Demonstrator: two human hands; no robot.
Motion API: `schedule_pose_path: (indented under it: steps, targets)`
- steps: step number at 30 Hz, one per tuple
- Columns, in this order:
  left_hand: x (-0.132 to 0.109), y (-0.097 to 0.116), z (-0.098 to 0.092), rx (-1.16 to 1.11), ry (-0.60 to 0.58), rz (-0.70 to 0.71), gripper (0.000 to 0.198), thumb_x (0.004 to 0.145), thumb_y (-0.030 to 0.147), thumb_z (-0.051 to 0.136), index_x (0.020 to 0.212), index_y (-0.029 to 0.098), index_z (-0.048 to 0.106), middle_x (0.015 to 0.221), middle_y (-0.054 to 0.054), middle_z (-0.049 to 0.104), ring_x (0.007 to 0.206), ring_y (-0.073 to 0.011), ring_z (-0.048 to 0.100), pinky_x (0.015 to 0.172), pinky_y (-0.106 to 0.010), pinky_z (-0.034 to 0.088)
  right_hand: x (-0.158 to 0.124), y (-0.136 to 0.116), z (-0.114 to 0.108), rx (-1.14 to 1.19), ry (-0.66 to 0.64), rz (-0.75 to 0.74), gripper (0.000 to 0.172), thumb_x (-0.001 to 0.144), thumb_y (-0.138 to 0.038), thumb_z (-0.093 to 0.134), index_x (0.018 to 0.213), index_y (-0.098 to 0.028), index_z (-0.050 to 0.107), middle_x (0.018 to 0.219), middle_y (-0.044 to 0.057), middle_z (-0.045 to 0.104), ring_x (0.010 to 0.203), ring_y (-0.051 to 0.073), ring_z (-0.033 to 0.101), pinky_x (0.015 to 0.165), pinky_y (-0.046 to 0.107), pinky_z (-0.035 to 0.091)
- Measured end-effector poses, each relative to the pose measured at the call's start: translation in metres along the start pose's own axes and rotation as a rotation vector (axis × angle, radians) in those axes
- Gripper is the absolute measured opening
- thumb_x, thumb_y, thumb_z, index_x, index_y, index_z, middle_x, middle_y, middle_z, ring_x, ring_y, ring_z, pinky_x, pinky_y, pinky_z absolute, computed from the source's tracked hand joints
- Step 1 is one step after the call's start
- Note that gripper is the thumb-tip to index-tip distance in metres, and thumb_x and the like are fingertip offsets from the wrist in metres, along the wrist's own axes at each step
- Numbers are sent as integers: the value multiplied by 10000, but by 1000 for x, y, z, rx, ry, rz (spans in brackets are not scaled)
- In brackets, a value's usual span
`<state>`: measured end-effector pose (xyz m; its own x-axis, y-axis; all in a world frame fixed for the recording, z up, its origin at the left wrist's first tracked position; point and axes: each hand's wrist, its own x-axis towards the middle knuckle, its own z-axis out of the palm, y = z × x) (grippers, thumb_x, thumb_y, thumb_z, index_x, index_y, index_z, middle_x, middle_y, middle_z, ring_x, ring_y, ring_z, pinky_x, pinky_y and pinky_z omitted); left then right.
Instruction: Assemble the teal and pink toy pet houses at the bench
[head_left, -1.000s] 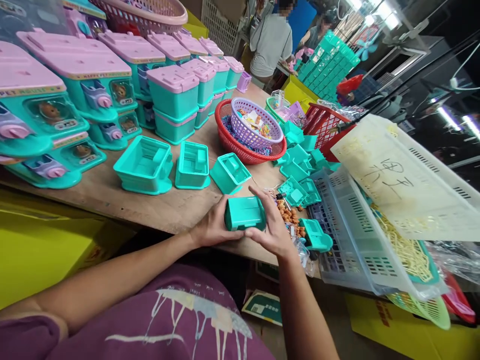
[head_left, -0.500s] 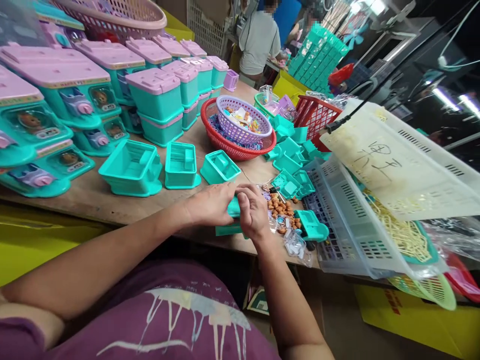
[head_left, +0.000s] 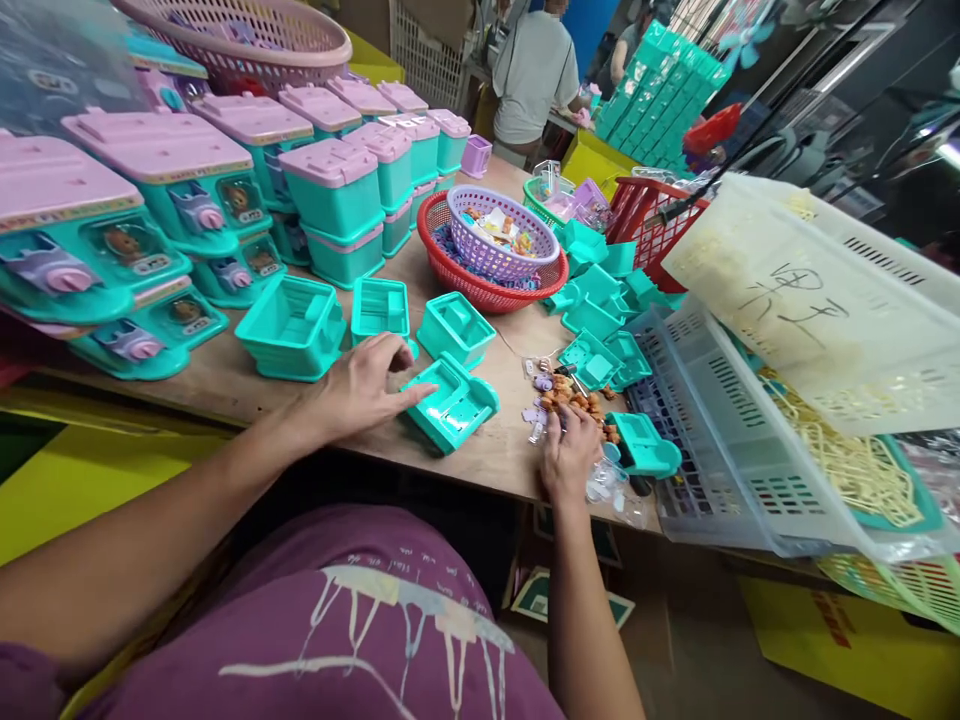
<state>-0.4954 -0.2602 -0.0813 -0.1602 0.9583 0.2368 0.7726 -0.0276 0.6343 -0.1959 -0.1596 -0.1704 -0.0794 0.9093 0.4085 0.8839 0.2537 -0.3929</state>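
A teal plastic toy base (head_left: 452, 402) lies open side up on the wooden table (head_left: 495, 455), near its front edge. My left hand (head_left: 365, 384) rests beside it with fingers stretched out, the fingertips touching its left side. My right hand (head_left: 568, 452) is further right, fingers curled down into a pile of small brown and purple toy pieces (head_left: 571, 395). What those fingers pinch is hidden.
Three more teal bases (head_left: 379, 318) stand in a row behind. Stacked pink-lidded teal toys (head_left: 334, 195) fill the left. A purple basket inside a red one (head_left: 487, 260), loose teal parts (head_left: 600, 300) and white crates (head_left: 720, 420) lie to the right. People work at the back.
Both hands held the teal base together; it now lies on the table, open side up. My right hand has moved right to the small pieces, my left has opened.
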Motion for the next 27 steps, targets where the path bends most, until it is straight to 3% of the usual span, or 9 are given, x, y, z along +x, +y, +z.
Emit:
schedule_pose_path:
  steps: [5, 8, 10, 12, 14, 16, 20, 24, 27]
  targets:
    - [-42, 17, 22, 107, 22, 159, 423, 851, 505, 595, 600, 179, 494, 591, 19, 527, 553, -112, 483, 560, -261, 325, 19, -50, 1, 304, -121, -344, 402, 986, -411, 382, 1239, -181, 593, 1250, 116, 566, 1200, 212, 479, 1036, 396, 368]
    - [-55, 12, 45, 126, 27, 226, 382, 866, 482, 599, 647, 174, 539, 622, 9, 559, 568, -120, 512, 560, -266, 322, 16, -39, -25, 319, -87, -378, 361, 984, -386, 410, 1220, -194, 604, 1240, 97, 575, 1199, 189, 497, 1047, 362, 382]
    - [-60, 6, 56, 117, 41, 279, 343, 876, 448, 602, 678, 173, 547, 640, 5, 562, 583, -127, 518, 563, -270, 329, 1, -8, -45, 229, 88, -250, 361, 982, -382, 398, 1199, -187, 610, 1223, 111, 582, 1205, 214, 495, 1071, 408, 356]
    - [-62, 4, 63, 82, 10, 378, 307, 892, 384, 598, 676, 175, 533, 643, 5, 548, 596, -129, 512, 572, -270, 341, -19, 30, -59, 53, 353, 18, 446, 976, -428, 357, 1227, -136, 582, 1262, 172, 545, 1253, 274, 455, 1084, 480, 321]
    - [-63, 8, 71, 24, -88, 518, 251, 914, 295, 569, 696, 175, 532, 673, -2, 550, 639, -133, 519, 601, -266, 369, -38, 61, -62, -88, 380, 243, 603, 974, -488, 256, 1278, -41, 524, 1296, 263, 505, 1277, 342, 425, 1066, 544, 310]
    - [-62, 19, 82, -42, -229, 653, 164, 925, 230, 533, 775, 171, 559, 774, -29, 586, 739, -151, 546, 667, -267, 413, -52, 70, -53, -143, 314, 334, 686, 967, -522, 216, 1305, 12, 485, 1320, 320, 475, 1285, 384, 416, 1042, 577, 319]
    - [-52, 40, 109, -113, -389, 767, 76, 907, 202, 527, 934, 163, 587, 996, -88, 608, 927, -204, 555, 815, -324, 460, -60, 23, -19, -161, 175, 315, 698, 969, -532, 248, 1394, -1, 403, 1413, 320, 416, 1331, 389, 390, 1049, 581, 316]
    - [-39, 34, 113, -182, -335, 742, 77, 905, 189, 520, 865, 177, 585, 881, -61, 607, 845, -176, 559, 742, -285, 455, -41, -33, -2, -162, -43, 140, 653, 976, -533, 255, 1451, -98, 365, 1455, 201, 445, 1338, 320, 424, 1045, 511, 375]
    - [-39, 19, 100, -137, -206, 609, 227, 901, 206, 532, 676, 188, 510, 650, 7, 523, 635, -123, 504, 598, -244, 381, -6, -35, -14, -183, -98, 13, 454, 996, -390, 294, 1366, -221, 496, 1416, 69, 516, 1291, 229, 476, 1021, 400, 416]
